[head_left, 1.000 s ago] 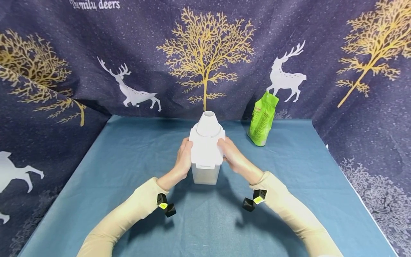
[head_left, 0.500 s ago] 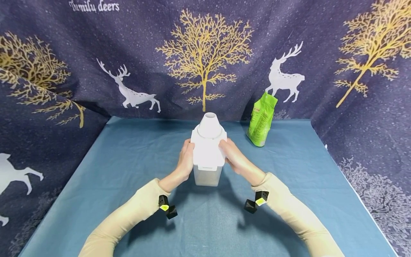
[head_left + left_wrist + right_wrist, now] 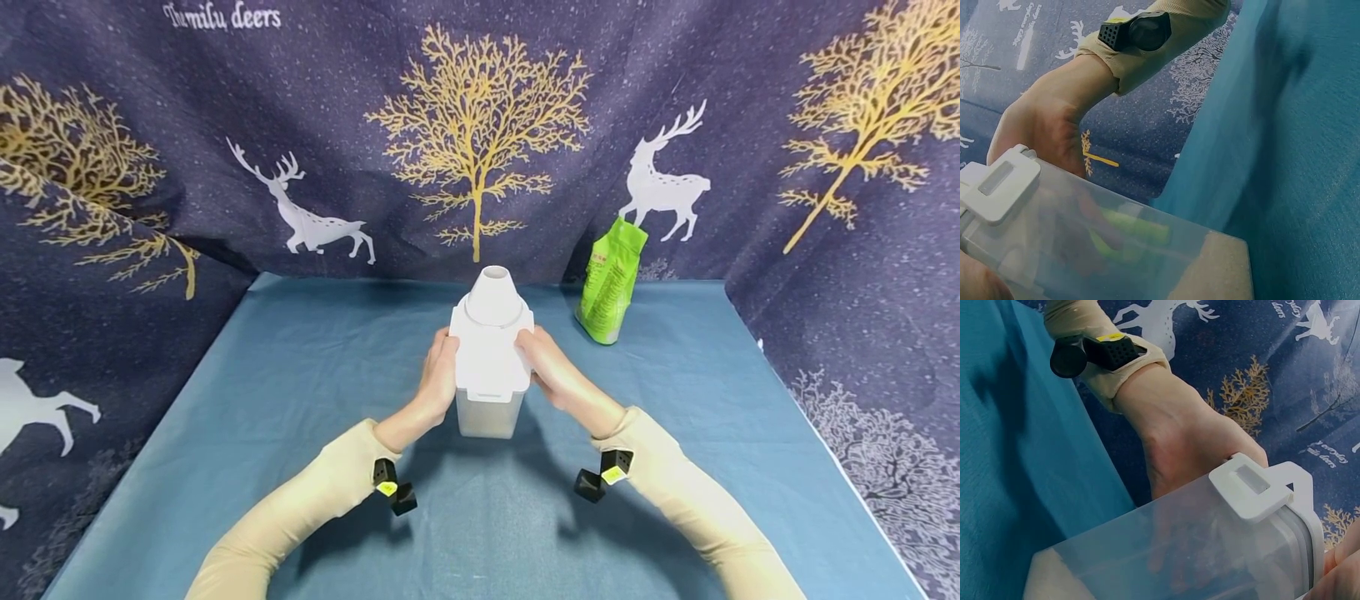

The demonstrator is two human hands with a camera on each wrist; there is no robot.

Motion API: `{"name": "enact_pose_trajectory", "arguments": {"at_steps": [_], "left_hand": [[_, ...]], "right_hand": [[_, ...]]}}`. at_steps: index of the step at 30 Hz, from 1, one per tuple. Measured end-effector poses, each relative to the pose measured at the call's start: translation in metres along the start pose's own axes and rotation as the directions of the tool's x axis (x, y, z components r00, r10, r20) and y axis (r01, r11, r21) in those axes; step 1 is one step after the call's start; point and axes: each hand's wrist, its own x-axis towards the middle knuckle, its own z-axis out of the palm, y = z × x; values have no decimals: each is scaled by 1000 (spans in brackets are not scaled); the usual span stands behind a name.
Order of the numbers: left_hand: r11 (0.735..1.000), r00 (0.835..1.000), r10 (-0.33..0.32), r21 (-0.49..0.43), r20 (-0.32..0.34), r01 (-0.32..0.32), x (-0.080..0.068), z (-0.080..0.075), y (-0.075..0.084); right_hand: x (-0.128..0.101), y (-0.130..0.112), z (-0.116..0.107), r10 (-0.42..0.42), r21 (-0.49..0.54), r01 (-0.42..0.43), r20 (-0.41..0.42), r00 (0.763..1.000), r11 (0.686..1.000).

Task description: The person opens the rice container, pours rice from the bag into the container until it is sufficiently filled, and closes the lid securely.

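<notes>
our left hand [image 3: 437, 379] and right hand [image 3: 553, 372] grip the white-lidded container [image 3: 491, 362] mid-frame, from 2 sides. we judge this a steadying step; any next move calls for even pressure. right of centre leans a green bag [image 3: 611, 283].

container [image 3: 1135, 250]: cut off below, left wrist view | green bag [image 3: 611, 283] print: too small
</notes>
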Motion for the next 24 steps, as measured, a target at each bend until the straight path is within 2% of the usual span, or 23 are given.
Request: {"name": "enact_pose_trajectory", "arguments": {"at_steps": [12, 24], "left_hand": [[1000, 1000, -6, -28, 11, 6, -3, 4, 1], [999, 998, 7, -41, 57, -5, -6, 8, -3]], "right_hand": [[-2, 2, -4, 15, 3, -15, -18, 1000, 1000], [-5, 1, -8, -4, -2, 4, -3, 1000, 1000]]}}
